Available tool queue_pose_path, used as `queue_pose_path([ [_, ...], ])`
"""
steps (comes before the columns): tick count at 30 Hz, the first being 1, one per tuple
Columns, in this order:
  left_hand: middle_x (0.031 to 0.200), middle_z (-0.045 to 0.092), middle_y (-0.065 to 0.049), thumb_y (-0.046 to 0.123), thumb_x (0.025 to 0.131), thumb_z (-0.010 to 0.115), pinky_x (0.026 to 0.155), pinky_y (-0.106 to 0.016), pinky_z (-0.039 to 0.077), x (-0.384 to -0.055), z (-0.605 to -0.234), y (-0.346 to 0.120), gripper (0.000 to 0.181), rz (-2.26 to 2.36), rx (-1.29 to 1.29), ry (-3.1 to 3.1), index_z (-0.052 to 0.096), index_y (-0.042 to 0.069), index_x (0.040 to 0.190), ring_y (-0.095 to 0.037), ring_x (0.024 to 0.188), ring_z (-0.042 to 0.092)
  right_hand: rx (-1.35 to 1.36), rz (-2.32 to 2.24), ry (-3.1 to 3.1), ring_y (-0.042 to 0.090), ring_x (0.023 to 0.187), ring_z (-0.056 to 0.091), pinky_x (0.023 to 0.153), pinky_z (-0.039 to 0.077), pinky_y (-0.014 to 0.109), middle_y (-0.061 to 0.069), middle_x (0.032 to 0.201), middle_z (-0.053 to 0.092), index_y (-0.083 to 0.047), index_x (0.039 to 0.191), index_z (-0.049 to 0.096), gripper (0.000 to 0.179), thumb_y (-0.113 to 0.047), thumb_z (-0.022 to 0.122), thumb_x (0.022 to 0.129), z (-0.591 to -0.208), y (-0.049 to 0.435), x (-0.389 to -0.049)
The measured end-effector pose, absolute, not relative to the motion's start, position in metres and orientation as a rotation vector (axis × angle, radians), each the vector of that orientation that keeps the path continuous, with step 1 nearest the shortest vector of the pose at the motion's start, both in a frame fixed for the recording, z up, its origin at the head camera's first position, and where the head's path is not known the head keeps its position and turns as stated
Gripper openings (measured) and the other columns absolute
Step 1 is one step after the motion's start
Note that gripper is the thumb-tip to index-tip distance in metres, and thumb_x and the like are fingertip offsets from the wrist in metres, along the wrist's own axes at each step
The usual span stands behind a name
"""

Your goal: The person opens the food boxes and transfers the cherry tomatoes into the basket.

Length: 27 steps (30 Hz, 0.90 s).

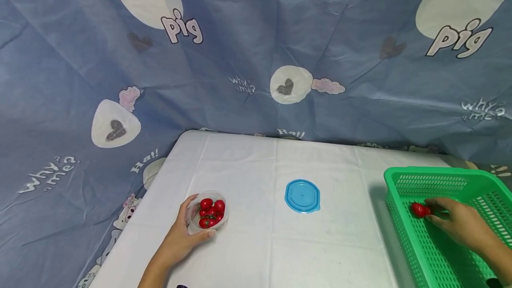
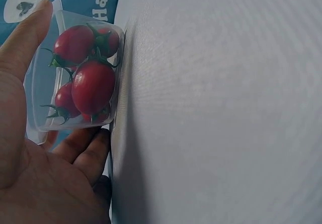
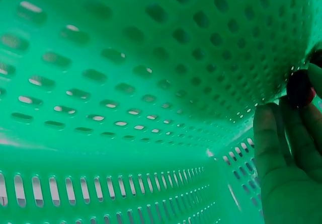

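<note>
My left hand (image 1: pixel 184 230) holds a small clear plastic container (image 2: pixel 43 90) round its sides, with the thumb on one side and fingers on the other. Several red cherry tomatoes (image 2: pixel 93 87) with green stems lie inside it, and the container stands on the table. Over on the right, my right hand (image 1: pixel 460 221) reaches into a green basket (image 1: pixel 408 239). Its thumb and fingers pinch a cherry tomato (image 3: pixel 300 89), which looks dark in the right wrist view. Beside the fingertips, another cherry tomato (image 1: pixel 419 210) lies on the basket's floor.
A round blue lid (image 1: pixel 302 196) with a small tab lies flat on the white-covered table (image 1: pixel 248 252), between the container and the basket. The basket has tall slotted walls. Behind the table hangs a blue printed cloth (image 1: pixel 240 34).
</note>
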<state>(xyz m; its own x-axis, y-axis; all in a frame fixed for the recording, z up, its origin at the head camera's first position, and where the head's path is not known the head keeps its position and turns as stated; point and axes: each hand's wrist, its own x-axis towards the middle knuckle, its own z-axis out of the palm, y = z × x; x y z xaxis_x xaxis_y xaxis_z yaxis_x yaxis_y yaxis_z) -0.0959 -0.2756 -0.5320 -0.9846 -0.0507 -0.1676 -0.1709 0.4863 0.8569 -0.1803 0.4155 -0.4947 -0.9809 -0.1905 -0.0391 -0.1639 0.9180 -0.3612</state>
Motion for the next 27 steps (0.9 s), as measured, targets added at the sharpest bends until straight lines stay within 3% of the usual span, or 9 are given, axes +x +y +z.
queue_pose_path([
  [16,0.170,0.023,-0.020,0.041,0.081,0.091,0.114,-0.078,0.016,-0.095,-0.529,-0.277,0.114,1.529,-0.198,2.590,0.015,0.031,0.165,-0.050,0.154,0.017,-0.208,-0.574,2.987,0.052,0.092,0.067,0.069,0.055,0.059,0.035,0.111,0.068,0.015,0.127,0.060,0.052,-0.025,0.077,0.097,-0.487,0.413,-0.185],
  [23,0.169,0.023,-0.020,0.042,0.081,0.091,0.113,-0.078,0.017,-0.094,-0.529,-0.278,0.113,1.506,-0.205,2.599,0.015,0.032,0.165,-0.050,0.154,0.018,-0.258,-0.647,3.103,0.064,0.100,0.062,0.068,0.054,0.063,0.040,0.123,0.061,0.012,0.129,0.059,0.047,-0.019,0.077,0.098,-0.475,0.412,-0.183],
  [27,0.169,0.025,-0.021,0.043,0.081,0.091,0.112,-0.079,0.019,-0.095,-0.529,-0.277,0.113,1.487,-0.213,2.602,0.016,0.034,0.164,-0.051,0.153,0.020,-0.228,-0.673,3.172,0.065,0.098,0.062,0.068,0.053,0.064,0.041,0.122,0.060,0.011,0.131,0.057,0.048,-0.016,0.076,0.097,-0.460,0.409,-0.181],
])
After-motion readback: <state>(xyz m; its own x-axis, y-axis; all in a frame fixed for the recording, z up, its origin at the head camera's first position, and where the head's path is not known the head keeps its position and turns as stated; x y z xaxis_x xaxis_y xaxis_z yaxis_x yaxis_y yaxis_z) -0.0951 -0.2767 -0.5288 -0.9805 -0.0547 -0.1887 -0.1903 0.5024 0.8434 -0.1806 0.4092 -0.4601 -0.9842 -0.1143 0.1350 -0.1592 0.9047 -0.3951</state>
